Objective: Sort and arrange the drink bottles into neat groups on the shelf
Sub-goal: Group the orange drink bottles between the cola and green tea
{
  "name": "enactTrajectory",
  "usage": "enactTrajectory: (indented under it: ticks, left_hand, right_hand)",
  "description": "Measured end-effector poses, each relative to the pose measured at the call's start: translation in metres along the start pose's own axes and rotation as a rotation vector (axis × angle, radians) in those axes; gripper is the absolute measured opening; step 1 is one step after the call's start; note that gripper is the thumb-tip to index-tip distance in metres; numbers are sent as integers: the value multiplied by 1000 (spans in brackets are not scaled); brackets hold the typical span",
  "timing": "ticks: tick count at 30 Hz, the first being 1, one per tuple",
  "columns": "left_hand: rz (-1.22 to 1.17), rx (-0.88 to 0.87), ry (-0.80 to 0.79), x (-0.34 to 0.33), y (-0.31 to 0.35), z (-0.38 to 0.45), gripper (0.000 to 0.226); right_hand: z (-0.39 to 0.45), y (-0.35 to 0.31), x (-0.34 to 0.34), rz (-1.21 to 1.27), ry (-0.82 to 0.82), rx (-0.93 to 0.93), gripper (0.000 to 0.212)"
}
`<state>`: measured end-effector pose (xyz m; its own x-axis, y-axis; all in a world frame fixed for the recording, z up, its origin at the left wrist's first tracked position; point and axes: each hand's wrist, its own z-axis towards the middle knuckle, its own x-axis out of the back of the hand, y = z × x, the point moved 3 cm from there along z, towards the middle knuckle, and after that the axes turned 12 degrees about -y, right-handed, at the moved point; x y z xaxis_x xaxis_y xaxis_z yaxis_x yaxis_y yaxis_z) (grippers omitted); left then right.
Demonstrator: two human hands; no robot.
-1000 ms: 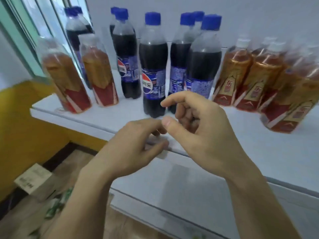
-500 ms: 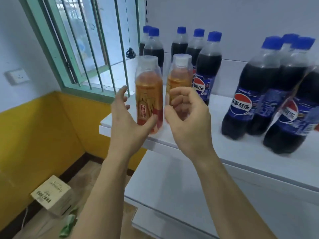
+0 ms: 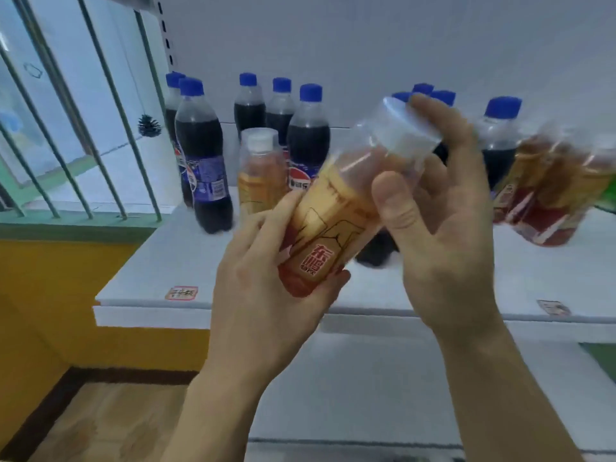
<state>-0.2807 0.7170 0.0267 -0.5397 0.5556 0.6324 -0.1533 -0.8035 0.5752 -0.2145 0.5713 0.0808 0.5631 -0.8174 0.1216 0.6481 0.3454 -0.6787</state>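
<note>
An orange drink bottle [image 3: 336,225] with a red label and clear cap hangs tilted to the right above the white shelf's [image 3: 160,271] front edge. My left hand [image 3: 266,281] grips its base from below. My right hand [image 3: 440,221] holds its upper part, fingers over the cap and thumb on the neck. A second orange bottle [image 3: 261,171] stands upright on the shelf behind. Several dark cola bottles [image 3: 203,158] with blue caps stand at the left and back. More orange bottles [image 3: 546,191] are grouped at the right.
A barred window [image 3: 66,128] with a green frame adjoins the shelf's left end. A lower white shelf [image 3: 366,388] juts out beneath my arms. A yellow wall [image 3: 43,311] and wooden floor [image 3: 110,425] lie at lower left. Small price tags [image 3: 181,292] sit on the shelf's front.
Both hands closed on the left orange bottle, lifted it off the shelf and tilted it rightward. The other orange bottle stays standing. The view has swung right.
</note>
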Motion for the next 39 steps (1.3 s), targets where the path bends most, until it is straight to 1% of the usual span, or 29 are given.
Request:
enactTrajectory:
  ticks: [2,4,6,8,11,15,17,18,21,24,26,28,30,33,39]
  left_hand:
    - [-25,-78,-35,-22,28,10,92]
    - [-91,-134,-63,-52,58,15,95]
    - [-207,-160,-113,-85,89,18,97]
    - [-333,-166,-178,-116,122,19,96]
    - [-538,-115,-261,-158,157,36,95]
    - [-690,-30,-293,-212,168,82,93]
    - [-774,51,-357,-237,168,102,92]
    - [-804,83,-395,-247,168,111,88]
    - [-785,185,-439,-274,163,134,72]
    - [-716,269,-406,-299,159,155,65]
    - [-647,315,-348,-312,158,164,61]
    - [-596,336,-282,-320,156,168,61]
    - [-564,365,-239,-326,155,166,64]
    - [-573,372,-205,-332,152,162,66]
    - [-509,352,-211,-334,149,166,75]
  right_hand:
    - [-10,-13,38,-45,86,-4,48]
    - [-24,-24,80,-66,219,-67,40]
    - [-36,-33,122,-113,316,-143,35]
    - [-39,-41,164,-224,333,-171,30]
    - [-26,-47,216,-349,251,-210,32]
    - [5,-29,277,-466,140,-319,35]
    - [22,-13,298,-498,35,-365,36]
    - [29,-5,307,-520,-34,-381,38]
    - [49,20,328,-687,-273,-388,45]
    - [68,40,340,-866,-502,-388,51]
    - [77,49,345,-936,-594,-387,52]
    - [83,57,352,-954,-657,-389,51]
    - [85,66,359,-978,-680,-369,51]
    - [84,77,364,-1040,-675,-275,52]
    - [67,87,371,-1077,-497,-64,67]
